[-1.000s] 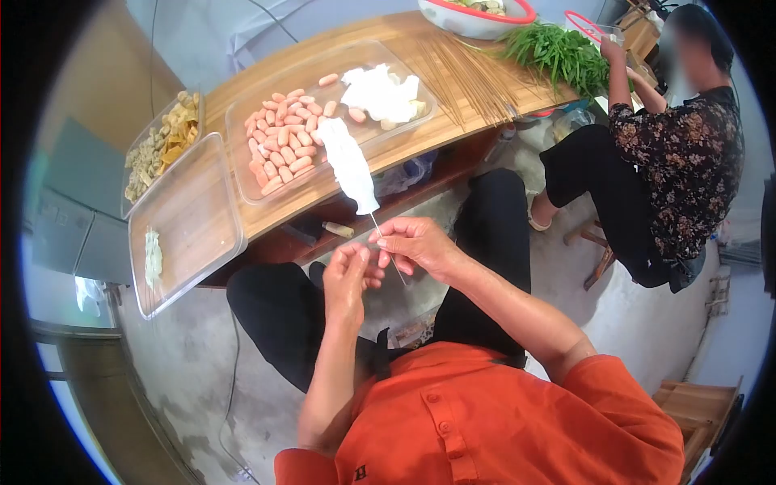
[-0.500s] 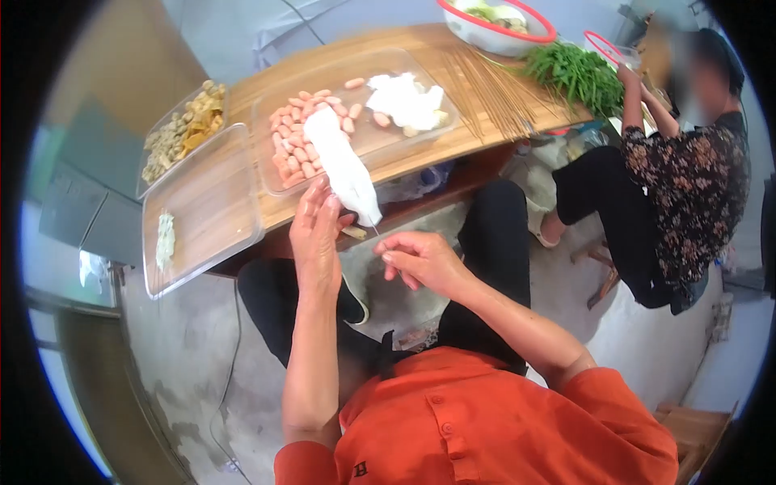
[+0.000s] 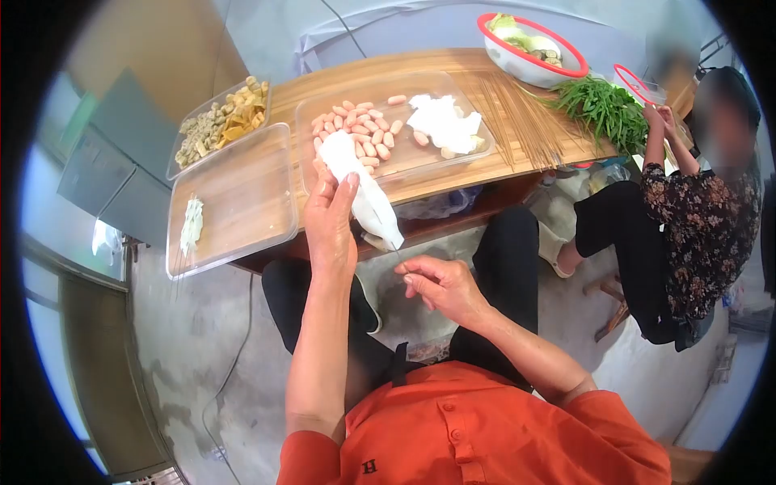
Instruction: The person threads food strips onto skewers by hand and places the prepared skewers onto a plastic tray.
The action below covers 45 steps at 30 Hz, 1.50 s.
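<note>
A long, limp white piece of food (image 3: 373,206), whose exact kind I cannot tell, hangs over the table's front edge, threaded on a thin skewer (image 3: 397,254). My left hand (image 3: 330,218) grips its left side, thumb on top and fingers partly hidden behind it. My right hand (image 3: 446,284) pinches the skewer's lower end between thumb and forefinger. Just behind the white piece, small pink sausages (image 3: 364,123) lie heaped in a clear plastic tray (image 3: 404,164). More white pieces (image 3: 446,123) sit at that tray's right end.
On the left, a second clear tray (image 3: 242,194) holds a pale green skewered piece (image 3: 192,225). Behind it is a tray of yellowish food pieces (image 3: 222,121). Loose skewers (image 3: 521,121), leafy greens (image 3: 602,111) and a red-rimmed basin (image 3: 533,69) line the right. A seated person (image 3: 699,234) works there.
The whole view has shifted, so the table appears lower and further right. My left thumb and fingers have closed onto the white piece. My right hand still pinches the skewer.
</note>
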Each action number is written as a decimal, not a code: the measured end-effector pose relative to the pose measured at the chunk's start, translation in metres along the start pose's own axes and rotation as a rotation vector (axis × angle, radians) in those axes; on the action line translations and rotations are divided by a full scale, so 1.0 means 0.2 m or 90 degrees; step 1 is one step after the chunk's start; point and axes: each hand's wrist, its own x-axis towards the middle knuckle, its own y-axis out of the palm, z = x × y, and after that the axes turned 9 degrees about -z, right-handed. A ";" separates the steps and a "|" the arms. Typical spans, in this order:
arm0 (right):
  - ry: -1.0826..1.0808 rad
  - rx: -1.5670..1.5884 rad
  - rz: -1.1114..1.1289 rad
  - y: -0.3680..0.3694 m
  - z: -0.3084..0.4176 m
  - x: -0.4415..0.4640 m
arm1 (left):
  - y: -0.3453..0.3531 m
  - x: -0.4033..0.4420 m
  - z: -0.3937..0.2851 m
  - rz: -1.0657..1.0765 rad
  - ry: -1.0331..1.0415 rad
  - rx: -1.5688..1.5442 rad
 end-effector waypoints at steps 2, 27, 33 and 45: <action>-0.005 -0.002 0.000 0.01 0.01 -0.01 | 0.00 0.01 -0.01 0.009 -0.001 -0.012; -0.034 -0.037 0.005 0.00 0.03 -0.03 | 0.06 0.00 -0.07 -0.056 0.021 -0.091; -0.040 -0.034 0.003 -0.01 0.03 -0.03 | 0.05 -0.02 -0.07 -0.055 0.005 -0.087; -0.015 -0.015 0.003 -0.01 0.02 -0.03 | 0.03 -0.02 -0.06 -0.035 -0.005 -0.078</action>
